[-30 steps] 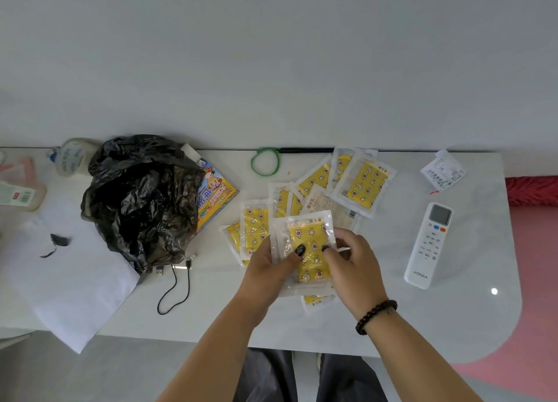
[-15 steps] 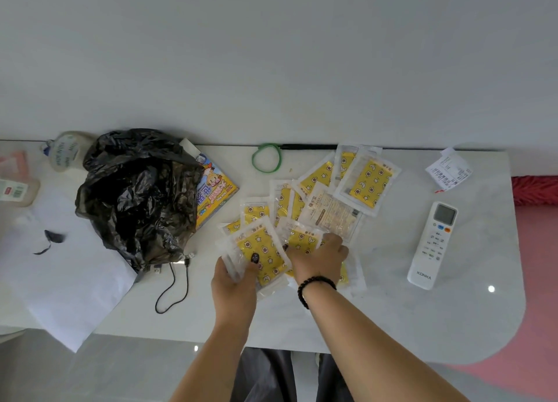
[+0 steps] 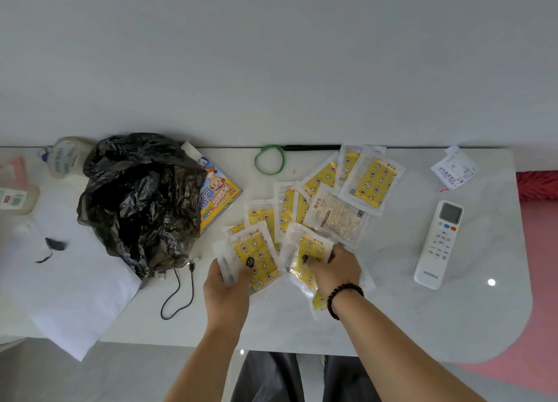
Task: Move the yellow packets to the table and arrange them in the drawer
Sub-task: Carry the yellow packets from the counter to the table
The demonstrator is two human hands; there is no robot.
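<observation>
Several yellow packets in clear wrappers lie fanned out on the white table. My left hand grips a small stack of them, with one yellow packet on top under my thumb. My right hand, wearing a dark bead bracelet, pinches another yellow packet that lies on the table with more packets under it. Further back lie a face-down packet and a yellow packet at the far end. No drawer is in view.
A crumpled black plastic bag sits left of the packets, over a colourful box. A black cable, white paper, a green ring, a white remote and a receipt also lie on the table.
Both hands held one packet together; they then parted. My left hand now holds the stack at the left, and my right hand has reached onto a packet on the table.
</observation>
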